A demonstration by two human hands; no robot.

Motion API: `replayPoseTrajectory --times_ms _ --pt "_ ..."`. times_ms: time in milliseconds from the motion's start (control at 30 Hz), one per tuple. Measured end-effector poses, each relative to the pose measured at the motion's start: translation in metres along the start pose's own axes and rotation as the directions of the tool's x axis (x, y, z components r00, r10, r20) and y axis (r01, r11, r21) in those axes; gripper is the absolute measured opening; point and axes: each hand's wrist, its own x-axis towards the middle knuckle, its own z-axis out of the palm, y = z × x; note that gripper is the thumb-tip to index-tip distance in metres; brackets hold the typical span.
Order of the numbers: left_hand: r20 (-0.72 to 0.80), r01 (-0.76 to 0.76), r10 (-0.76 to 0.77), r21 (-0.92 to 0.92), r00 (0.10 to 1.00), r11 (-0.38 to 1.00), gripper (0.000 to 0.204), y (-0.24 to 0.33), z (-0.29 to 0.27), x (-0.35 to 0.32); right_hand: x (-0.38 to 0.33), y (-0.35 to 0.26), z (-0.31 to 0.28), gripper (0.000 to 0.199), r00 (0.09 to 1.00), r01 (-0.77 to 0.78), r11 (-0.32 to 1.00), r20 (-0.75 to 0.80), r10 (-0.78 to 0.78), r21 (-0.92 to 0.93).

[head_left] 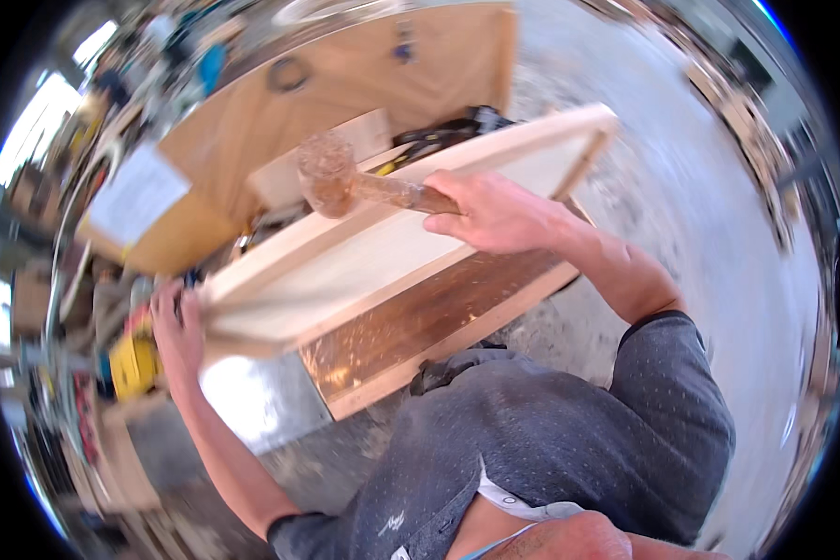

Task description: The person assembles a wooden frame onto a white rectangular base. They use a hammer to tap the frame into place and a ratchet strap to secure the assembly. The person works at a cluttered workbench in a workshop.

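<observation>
Head view: right hand grips a mallet over a wooden frame.
Left hand clasps the frame's end at nine o'clock.

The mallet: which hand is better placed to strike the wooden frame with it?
Right. The right hand already holds the mallet by its handle, with the head above the wooden frame. The left hand grips the frame's near-left end, probably steadying it.

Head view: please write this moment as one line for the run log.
right hand: grips mallet handle, head above wooden frame | left hand: holds frame's left end | frame on sawdust-covered bench | picture blurred
</observation>
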Motion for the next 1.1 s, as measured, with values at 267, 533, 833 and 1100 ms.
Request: replayPoseTrajectory --times_ms 267,533,833,1100 --pt "0.527 -0.292 0.221 0.055 0.821 0.955 0.070 0.256 0.090 0.052 -0.154 0.173 -0.114 0.057 0.533 -0.353 0.935 -0.828 0.174 -0.032" --pt "0.560 -0.250 0.119 0.162 0.820 0.955 0.073 0.287 0.108 0.062 -0.156 0.266 -0.118 0.059 0.591 -0.532 0.845 -0.738 0.326 -0.053" --pt "0.511 -0.262 0.128 0.199 0.850 0.945 0.070 0.286 0.117 0.070 -0.178 0.333 -0.161 0.037 0.378 -0.353 0.749 -0.647 0.662 0.560" --pt "0.500 -0.219 0.085 0.217 0.862 0.951 0.062 0.292 0.127 0.072 -0.191 0.423 -0.077 0.025 0.578 -0.263 0.245 -0.051 0.814 0.933"
